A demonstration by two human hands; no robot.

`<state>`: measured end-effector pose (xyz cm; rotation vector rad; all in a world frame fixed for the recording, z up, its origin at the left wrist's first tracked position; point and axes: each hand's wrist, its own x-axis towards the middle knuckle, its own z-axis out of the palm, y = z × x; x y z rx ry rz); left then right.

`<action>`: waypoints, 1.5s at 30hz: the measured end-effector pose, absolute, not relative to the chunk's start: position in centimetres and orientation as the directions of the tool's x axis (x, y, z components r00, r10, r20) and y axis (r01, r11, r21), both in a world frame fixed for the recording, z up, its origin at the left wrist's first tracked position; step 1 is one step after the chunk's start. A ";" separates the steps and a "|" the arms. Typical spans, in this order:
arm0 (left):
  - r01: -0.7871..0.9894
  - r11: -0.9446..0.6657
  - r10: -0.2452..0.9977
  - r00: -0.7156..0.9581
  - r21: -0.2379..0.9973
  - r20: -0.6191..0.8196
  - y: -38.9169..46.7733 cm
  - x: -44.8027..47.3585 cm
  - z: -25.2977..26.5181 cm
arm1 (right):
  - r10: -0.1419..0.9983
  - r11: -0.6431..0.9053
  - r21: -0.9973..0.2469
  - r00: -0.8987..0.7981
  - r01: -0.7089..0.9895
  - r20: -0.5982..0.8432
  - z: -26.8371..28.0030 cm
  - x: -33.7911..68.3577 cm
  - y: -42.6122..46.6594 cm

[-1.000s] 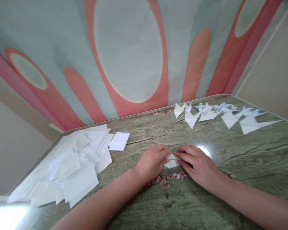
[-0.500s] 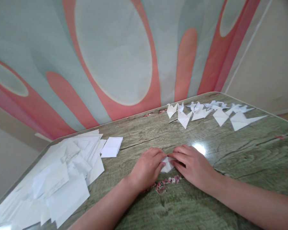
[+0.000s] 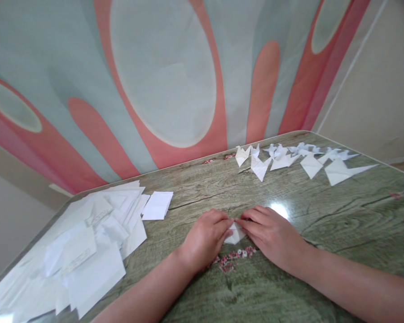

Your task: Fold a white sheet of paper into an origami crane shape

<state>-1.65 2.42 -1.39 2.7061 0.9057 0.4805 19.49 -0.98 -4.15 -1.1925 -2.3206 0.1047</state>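
My left hand (image 3: pixel 205 237) and my right hand (image 3: pixel 271 235) lie side by side on the glossy wood-grain table (image 3: pixel 340 211). Between their fingertips is a small folded white paper piece (image 3: pixel 234 233), pressed flat against the tabletop; both hands pinch it, and most of it is hidden under the fingers.
A loose heap of white paper sheets (image 3: pixel 87 242) covers the table's left end, with one small folded sheet (image 3: pixel 157 205) at its edge. Several finished folded paper figures (image 3: pixel 289 159) line the far right side. A small floral print (image 3: pixel 230 258) shows on the tabletop below my hands. A patterned wall rises behind.
The view has shifted slightly. My hands stay on the folded paper, and the fingertips have drawn closer over it, hiding more of it.
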 end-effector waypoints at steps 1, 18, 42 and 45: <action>0.531 -0.784 0.610 0.756 0.323 0.237 2.4 -1.7 -1.5 | 0.779 0.604 -0.291 -0.472 0.743 0.413 -4.2 19.5 -1.0; 0.554 -0.821 0.569 0.812 0.139 0.128 0.9 -1.7 -1.7 | 0.707 0.668 -0.157 -0.555 0.727 0.439 -3.8 19.4 -2.3; 0.590 -0.803 0.596 0.800 -0.089 -0.067 -1.9 -2.1 -0.3 | 0.653 0.679 0.016 -0.614 0.734 0.444 -2.6 21.0 -3.2; 0.591 -0.799 0.599 0.799 -0.114 -0.059 -1.9 -2.0 -0.4 | 0.603 0.733 0.051 -0.683 0.678 0.413 -3.5 20.0 -3.6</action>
